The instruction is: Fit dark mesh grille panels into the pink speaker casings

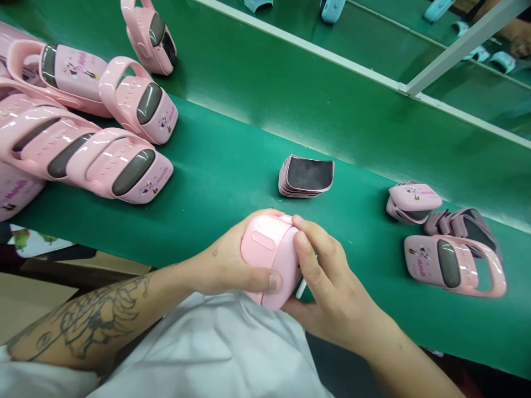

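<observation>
White shirt (215,354) cloth bunches just below the pink case (261,257), held up at the near edge of the green bench (224,155). The left hand (230,262) wraps its rounded side, thumb across the seam; the right hand (332,287) grips the opposite end. Uneven pressure could skew that seam, and glossy plastic could slip from slack fingers. Beyond, a careless knuckle could topple the stacked plates (309,176).

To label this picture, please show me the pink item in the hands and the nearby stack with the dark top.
Pink item (262,253): head view, side, beside the seam.
Stack (309,176): head view, on its dark upper face.
</observation>
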The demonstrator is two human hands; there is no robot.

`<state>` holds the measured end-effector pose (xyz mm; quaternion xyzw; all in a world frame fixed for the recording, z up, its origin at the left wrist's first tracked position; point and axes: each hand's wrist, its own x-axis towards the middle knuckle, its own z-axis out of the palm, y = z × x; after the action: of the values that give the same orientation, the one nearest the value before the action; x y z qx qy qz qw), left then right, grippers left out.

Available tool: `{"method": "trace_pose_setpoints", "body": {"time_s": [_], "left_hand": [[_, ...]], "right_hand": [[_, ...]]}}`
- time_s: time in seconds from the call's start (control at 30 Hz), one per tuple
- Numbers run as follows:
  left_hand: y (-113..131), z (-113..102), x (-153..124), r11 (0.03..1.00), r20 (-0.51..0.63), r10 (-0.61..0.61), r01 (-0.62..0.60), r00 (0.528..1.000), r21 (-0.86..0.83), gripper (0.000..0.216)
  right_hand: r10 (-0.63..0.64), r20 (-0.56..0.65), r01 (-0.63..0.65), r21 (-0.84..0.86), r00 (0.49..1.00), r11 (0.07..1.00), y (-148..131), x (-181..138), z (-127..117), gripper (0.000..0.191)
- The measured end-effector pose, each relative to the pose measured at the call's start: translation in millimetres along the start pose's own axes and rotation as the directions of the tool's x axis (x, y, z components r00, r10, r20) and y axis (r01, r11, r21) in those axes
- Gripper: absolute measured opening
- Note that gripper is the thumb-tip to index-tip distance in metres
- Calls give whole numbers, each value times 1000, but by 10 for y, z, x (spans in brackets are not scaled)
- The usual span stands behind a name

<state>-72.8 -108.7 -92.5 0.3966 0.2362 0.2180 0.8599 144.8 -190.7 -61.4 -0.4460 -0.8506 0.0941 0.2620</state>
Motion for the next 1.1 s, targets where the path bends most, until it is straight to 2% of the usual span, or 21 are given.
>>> {"method": "trace_pose_setpoints", "body": {"time_s": [0.37,0.6,0.8,0.9,0.97,1.1], "left_hand": [[-24,8,-68,991,-47,54,-48,997,123,93],[-43,75,-144,999,-94,43,-43,995,3,101],[-18,130,-140,998,-78,58,-56,995,31,91],[-31,105,-90,998,-77,54,-52,996,23,88],[-37,77,-32,999,-89,42,-43,995,-11,84],[-18,52,88,998,-140,-10,2,990,-57,74]], "right_hand": [[-35,-31,34,-33,999,999,-46,-5,26,109],[-32,-21,31,-54,999,998,-127,-31,-12,110],[-31,-17,31,-24,999,999,-146,-31,-15,104],[1,-28,1,47,1000,999,-81,-33,18,104],[27,-11,-25,114,1000,993,-8,-36,36,109],[126,106,-143,170,986,975,120,-50,55,132]]}}
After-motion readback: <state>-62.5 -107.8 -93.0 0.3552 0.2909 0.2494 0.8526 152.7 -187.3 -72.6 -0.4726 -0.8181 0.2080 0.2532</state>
